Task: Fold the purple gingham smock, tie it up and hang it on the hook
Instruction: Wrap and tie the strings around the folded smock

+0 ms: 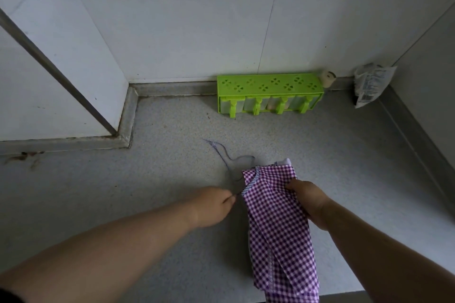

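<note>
Purple-and-white gingham cotton smock, folded into a long narrow bundle, lies on the speckled grey countertop with its near end hanging over the front edge; right hand closed around the bundle's right side near the top, left hand pinching the thin purple tie string, which trails loose across the counter. Judged light, soft and limp, so the folds will slump unless gripped around the whole bundle. The string looks the best hold for wrapping.

Green spice rack, crumpled packet
</note>
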Demonstrator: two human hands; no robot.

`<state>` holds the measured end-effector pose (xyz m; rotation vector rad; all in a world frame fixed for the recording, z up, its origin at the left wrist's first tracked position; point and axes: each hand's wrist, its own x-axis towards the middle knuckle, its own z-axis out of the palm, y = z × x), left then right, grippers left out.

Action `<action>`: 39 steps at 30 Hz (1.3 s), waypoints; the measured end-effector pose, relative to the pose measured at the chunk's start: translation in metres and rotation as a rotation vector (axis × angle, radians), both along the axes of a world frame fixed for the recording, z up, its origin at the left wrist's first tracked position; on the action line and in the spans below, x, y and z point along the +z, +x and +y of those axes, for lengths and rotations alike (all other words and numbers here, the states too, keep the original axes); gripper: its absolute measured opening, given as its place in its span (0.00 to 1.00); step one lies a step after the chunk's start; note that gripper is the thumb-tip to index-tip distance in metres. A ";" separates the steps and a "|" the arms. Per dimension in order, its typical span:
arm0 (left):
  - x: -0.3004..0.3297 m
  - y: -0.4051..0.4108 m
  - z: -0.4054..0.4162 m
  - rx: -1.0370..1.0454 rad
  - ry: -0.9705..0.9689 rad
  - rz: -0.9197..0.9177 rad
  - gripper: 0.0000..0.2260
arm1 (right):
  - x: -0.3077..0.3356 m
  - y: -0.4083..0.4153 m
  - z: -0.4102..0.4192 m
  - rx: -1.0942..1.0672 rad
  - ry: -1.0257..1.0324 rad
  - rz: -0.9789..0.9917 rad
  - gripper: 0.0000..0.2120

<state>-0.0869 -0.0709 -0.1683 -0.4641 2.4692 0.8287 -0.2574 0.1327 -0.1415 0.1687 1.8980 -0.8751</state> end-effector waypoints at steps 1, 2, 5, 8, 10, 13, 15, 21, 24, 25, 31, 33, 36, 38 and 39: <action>0.005 0.003 0.000 -0.152 -0.143 0.018 0.17 | -0.002 0.001 -0.003 0.018 0.034 0.031 0.12; 0.013 0.004 0.000 -0.285 -0.256 0.053 0.17 | -0.004 0.002 -0.006 0.048 0.069 0.058 0.14; 0.031 -0.002 0.005 -0.566 -0.424 0.270 0.16 | -0.013 0.006 -0.011 0.136 0.166 0.116 0.21; 0.041 -0.015 0.010 -0.739 -0.378 0.502 0.10 | -0.018 0.011 -0.016 0.161 0.231 0.172 0.24; 0.046 -0.026 0.016 -0.919 -0.410 0.494 0.11 | -0.018 0.013 -0.021 0.214 0.256 0.219 0.24; 0.053 -0.042 0.027 -0.966 -0.400 0.274 0.16 | -0.019 0.014 -0.024 0.298 0.299 0.263 0.24; 0.055 -0.050 0.029 -0.842 -0.325 0.147 0.15 | -0.021 0.015 -0.026 0.348 0.312 0.289 0.24; 0.057 -0.073 0.050 -0.449 -0.055 -0.294 0.11 | -0.023 0.012 -0.027 0.471 0.366 0.298 0.23; 0.053 -0.075 0.042 -0.378 0.028 -0.266 0.17 | -0.025 0.012 -0.024 0.524 0.377 0.330 0.21; 0.053 -0.073 0.038 -0.333 0.056 -0.227 0.20 | -0.025 0.012 -0.025 0.517 0.392 0.328 0.21; 0.057 -0.068 0.023 -0.313 -0.047 -0.074 0.10 | -0.023 0.012 -0.028 0.479 0.422 0.283 0.24; 0.061 -0.064 0.027 -0.496 -0.218 0.063 0.09 | -0.026 0.011 -0.028 0.504 0.414 0.296 0.22; 0.060 -0.059 0.040 -0.794 -0.361 0.397 0.09 | -0.032 0.009 -0.026 0.649 0.414 0.349 0.16; 0.060 -0.057 0.049 -1.005 -0.360 0.529 0.07 | -0.033 0.008 -0.025 0.729 0.406 0.374 0.13; 0.059 -0.056 0.052 -1.103 -0.367 0.547 0.07 | -0.033 0.009 -0.026 0.772 0.407 0.384 0.13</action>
